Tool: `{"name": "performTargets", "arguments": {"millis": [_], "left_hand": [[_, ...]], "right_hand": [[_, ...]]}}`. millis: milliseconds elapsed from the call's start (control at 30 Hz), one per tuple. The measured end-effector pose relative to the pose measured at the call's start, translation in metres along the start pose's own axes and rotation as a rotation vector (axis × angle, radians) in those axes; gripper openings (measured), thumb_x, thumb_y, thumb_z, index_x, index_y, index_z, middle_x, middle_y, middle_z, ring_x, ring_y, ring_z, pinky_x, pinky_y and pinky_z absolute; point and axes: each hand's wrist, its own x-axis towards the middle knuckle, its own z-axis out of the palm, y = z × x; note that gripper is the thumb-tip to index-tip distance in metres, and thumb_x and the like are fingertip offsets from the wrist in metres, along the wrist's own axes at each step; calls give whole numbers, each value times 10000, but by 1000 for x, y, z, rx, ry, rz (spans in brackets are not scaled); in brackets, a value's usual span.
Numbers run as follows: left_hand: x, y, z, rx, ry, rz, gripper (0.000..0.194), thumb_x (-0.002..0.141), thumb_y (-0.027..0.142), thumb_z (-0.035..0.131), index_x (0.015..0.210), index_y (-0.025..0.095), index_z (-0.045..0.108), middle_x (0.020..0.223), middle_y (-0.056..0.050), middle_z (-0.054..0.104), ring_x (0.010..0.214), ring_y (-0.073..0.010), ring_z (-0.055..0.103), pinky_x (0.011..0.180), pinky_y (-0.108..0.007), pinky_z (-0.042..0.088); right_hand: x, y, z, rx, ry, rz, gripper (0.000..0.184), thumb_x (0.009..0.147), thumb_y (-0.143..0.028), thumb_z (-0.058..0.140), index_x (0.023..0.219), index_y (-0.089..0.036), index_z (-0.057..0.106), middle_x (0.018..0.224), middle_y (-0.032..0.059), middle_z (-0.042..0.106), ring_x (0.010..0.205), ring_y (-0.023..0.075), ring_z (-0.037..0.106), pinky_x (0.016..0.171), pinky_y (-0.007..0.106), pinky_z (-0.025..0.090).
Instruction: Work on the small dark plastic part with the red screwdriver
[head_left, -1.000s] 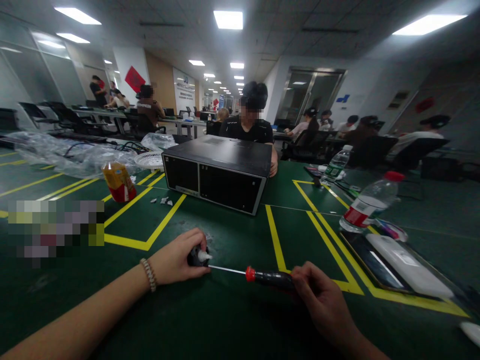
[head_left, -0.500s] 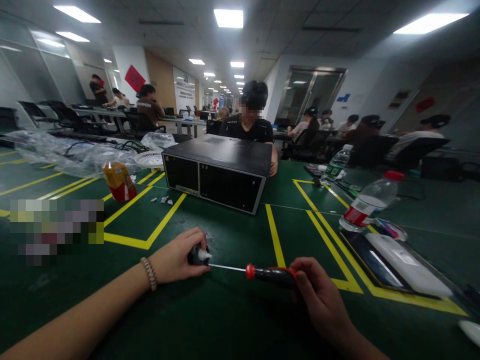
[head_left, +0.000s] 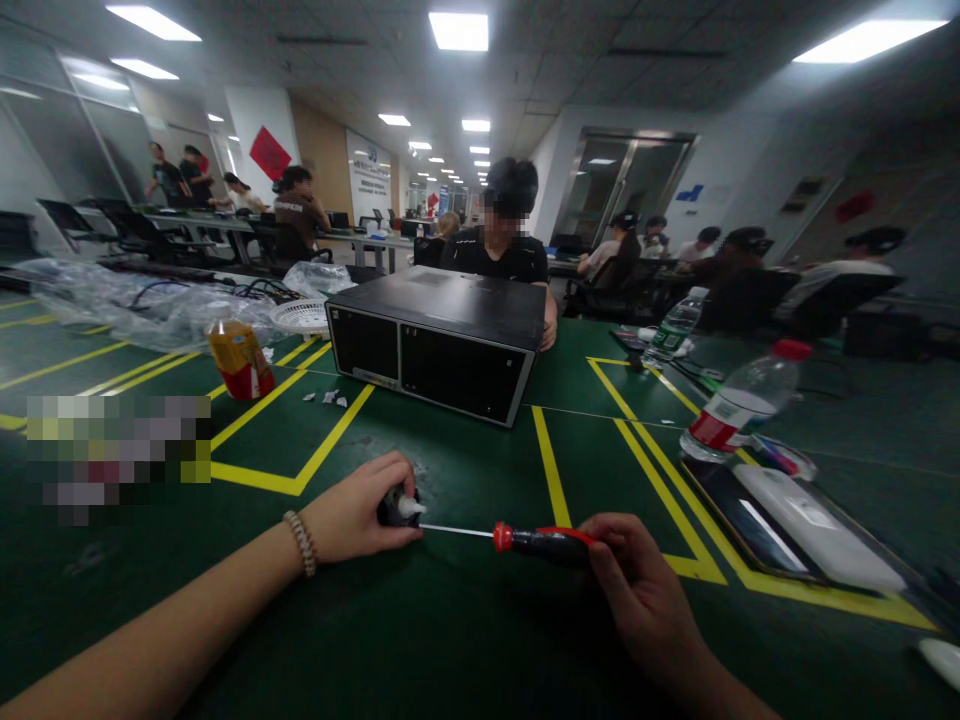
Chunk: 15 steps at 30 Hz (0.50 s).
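Note:
My left hand (head_left: 367, 510) is closed around a small black part with a white nozzle-like piece (head_left: 408, 506); most of it is hidden by the fingers, so its kind is unclear. In my right hand (head_left: 637, 575) is the end of a screwdriver (head_left: 544, 543) with a black and red handle, pinched between thumb and fingers. The screwdriver lies nearly level, and its shaft reaches the black part in my left hand. Whether the tip sits in a screw cannot be made out. Both hands are just above the green tabletop (head_left: 465, 640).
A black computer case (head_left: 465, 365) stands ahead, with a person (head_left: 502, 250) behind it. To the left are a yellow-red drink bottle (head_left: 241, 358), a white basket (head_left: 300, 317) and plastic wrap (head_left: 97, 305). A water bottle (head_left: 742, 400) and a phone (head_left: 750, 520) lie right.
Both hands hold almost the same place. The screwdriver handle appears slightly turned, with its red stripe showing differently. The rest of the table is unchanged.

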Motion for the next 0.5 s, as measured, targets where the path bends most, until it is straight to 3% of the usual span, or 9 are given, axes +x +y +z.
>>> {"name": "performTargets", "arguments": {"millis": [200, 400, 500], "left_hand": [[0, 2, 0, 2, 4, 6, 313, 821, 322, 795, 992, 221, 554, 1096, -67, 605, 979, -260, 607, 849, -403, 516], [0, 1, 0, -3, -9, -2, 316, 824, 335, 790, 998, 220, 554, 1108, -68, 604, 977, -256, 607, 840, -395, 518], [0, 0, 0, -4, -18, -10, 319, 823, 334, 792, 1004, 217, 558, 1116, -70, 602, 980, -257, 605, 835, -395, 519]], "right_hand": [[0, -5, 2, 20, 13, 33, 389, 948, -636, 603, 1077, -274, 542, 746, -2, 684, 560, 193, 660, 497, 305, 535], [-2, -2, 3, 69, -54, 157, 392, 949, -647, 599, 991, -260, 558, 584, -56, 633, 376, 133, 563, 356, 227, 430], [-2, -3, 1, 75, -35, 97, 369, 947, -620, 625, 986, -253, 619, 585, -48, 634, 415, 156, 627, 398, 255, 496]]}}
